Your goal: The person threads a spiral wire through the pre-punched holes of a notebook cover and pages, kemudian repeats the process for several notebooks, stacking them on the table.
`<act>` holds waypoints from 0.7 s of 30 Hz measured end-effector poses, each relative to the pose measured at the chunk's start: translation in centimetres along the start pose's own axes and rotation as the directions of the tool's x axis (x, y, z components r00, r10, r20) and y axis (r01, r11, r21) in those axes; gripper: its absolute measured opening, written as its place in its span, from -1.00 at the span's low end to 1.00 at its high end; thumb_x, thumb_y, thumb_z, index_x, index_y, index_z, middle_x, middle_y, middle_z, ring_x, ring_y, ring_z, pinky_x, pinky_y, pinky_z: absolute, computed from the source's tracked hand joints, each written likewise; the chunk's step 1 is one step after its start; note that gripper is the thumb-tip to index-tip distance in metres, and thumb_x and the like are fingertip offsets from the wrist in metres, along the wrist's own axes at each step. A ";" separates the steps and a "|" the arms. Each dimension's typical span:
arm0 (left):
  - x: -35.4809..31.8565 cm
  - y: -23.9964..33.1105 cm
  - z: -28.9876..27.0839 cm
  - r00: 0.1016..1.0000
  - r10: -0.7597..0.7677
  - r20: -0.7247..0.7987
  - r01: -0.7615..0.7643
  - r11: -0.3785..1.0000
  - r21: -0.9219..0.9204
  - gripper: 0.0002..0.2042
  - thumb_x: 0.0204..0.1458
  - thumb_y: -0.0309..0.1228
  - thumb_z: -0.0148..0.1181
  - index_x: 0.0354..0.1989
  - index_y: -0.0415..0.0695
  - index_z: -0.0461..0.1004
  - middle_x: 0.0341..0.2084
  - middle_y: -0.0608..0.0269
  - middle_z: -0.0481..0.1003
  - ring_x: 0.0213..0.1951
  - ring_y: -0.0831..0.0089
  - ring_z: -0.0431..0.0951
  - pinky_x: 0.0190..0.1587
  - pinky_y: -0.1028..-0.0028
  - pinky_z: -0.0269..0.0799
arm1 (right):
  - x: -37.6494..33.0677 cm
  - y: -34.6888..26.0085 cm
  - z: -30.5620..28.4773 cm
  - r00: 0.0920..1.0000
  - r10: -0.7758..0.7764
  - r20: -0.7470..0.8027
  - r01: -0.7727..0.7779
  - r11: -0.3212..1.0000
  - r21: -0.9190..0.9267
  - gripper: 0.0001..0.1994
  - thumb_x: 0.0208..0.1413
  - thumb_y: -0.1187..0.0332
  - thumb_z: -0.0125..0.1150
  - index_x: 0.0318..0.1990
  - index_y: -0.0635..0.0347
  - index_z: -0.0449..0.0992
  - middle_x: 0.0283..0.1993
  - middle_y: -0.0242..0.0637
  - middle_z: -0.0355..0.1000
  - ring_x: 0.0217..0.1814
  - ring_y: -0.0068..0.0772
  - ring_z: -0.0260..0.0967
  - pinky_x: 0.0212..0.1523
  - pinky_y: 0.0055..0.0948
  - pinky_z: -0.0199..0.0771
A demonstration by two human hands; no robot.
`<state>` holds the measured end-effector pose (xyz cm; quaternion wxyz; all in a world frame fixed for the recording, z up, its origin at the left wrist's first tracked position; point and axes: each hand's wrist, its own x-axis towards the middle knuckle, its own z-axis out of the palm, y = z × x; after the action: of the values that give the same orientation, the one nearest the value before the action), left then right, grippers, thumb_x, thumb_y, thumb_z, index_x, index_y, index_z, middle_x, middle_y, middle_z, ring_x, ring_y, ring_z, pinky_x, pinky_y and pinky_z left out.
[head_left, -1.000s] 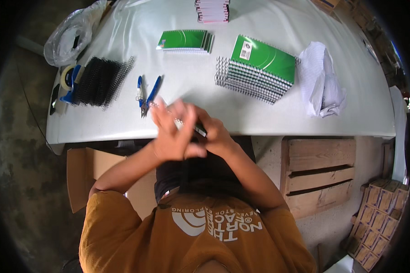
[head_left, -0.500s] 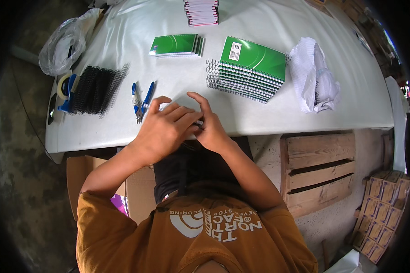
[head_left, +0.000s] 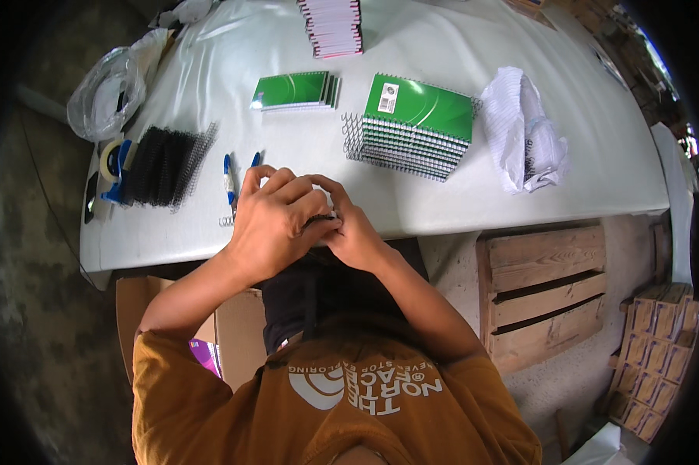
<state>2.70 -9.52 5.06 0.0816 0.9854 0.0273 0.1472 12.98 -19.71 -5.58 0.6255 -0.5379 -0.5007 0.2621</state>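
Note:
My left hand (head_left: 276, 221) and my right hand (head_left: 355, 236) meet over the table's near edge, fingers bent inward. Between them shows a small piece with a dark ribbed edge (head_left: 318, 220); my fingers hide most of it, so its kind is unclear. A short silver wire coil (head_left: 226, 222) pokes out left of my left hand; whether it joins the held piece is hidden. Just beyond that hand are blue-handled pliers (head_left: 227, 174), partly covered. Farther off are a tall stack of green spiral notebooks (head_left: 421, 105), wire ends jutting left, and a lower green stack (head_left: 291, 90).
Black wire coils (head_left: 163, 167) lie at left beside a blue tape dispenser (head_left: 113, 170) and a clear plastic bag (head_left: 109, 93). A white bag (head_left: 522, 132) sits right of the tall stack. Pink-edged booklets (head_left: 332, 29) stand far back. An open cardboard box (head_left: 237, 333) is below the table.
My hands have drawn closer together, and the right fingers have curled in. More of the dark ribbed edge shows. The silver coil now appears lower left, and my left hand covers more of the pliers.

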 end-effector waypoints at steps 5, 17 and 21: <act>3.0 0.8 -0.6 0.644 -0.238 -0.727 0.130 0.971 -0.202 -0.21 -0.22 -0.22 0.41 0.18 -0.24 0.15 0.05 -0.07 0.20 0.16 0.10 0.12 0.16 0.24 0.01 | 1.1 -4.0 -3.5 0.795 -0.382 -0.472 0.335 0.924 -0.182 -0.57 0.12 0.49 0.06 0.14 0.21 0.13 0.02 -0.17 0.22 0.05 -0.35 0.21 0.10 -0.44 0.18; 12.5 1.2 7.9 0.841 -0.027 -0.541 -0.045 0.992 -0.119 -0.79 0.00 -0.34 0.21 -0.22 -0.14 0.52 -0.18 0.04 0.47 -0.10 0.18 0.44 -0.01 0.32 0.28 | 3.7 -1.2 -11.2 0.501 -0.154 -0.852 0.029 0.986 -0.161 -0.50 0.27 0.12 -0.18 0.14 0.42 0.24 0.13 0.09 0.29 0.17 -0.11 0.27 0.14 -0.34 0.22; 12.6 -0.4 9.5 0.674 -0.515 -0.529 0.187 0.813 -0.552 -0.81 0.03 -0.32 0.21 -0.31 -0.20 0.49 -0.43 0.15 0.42 -0.31 0.32 0.42 -0.24 0.43 0.36 | 4.4 -0.9 -11.1 0.494 -0.275 -0.825 -0.132 0.914 -0.384 -0.67 0.22 0.26 -0.01 -0.02 0.33 0.44 -0.06 0.02 0.45 -0.01 -0.09 0.43 -0.02 -0.33 0.40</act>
<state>17.49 -9.60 -0.37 0.3214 0.7956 0.2141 0.4668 24.40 -20.73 -2.34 0.6781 -0.6892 -0.1833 -0.1778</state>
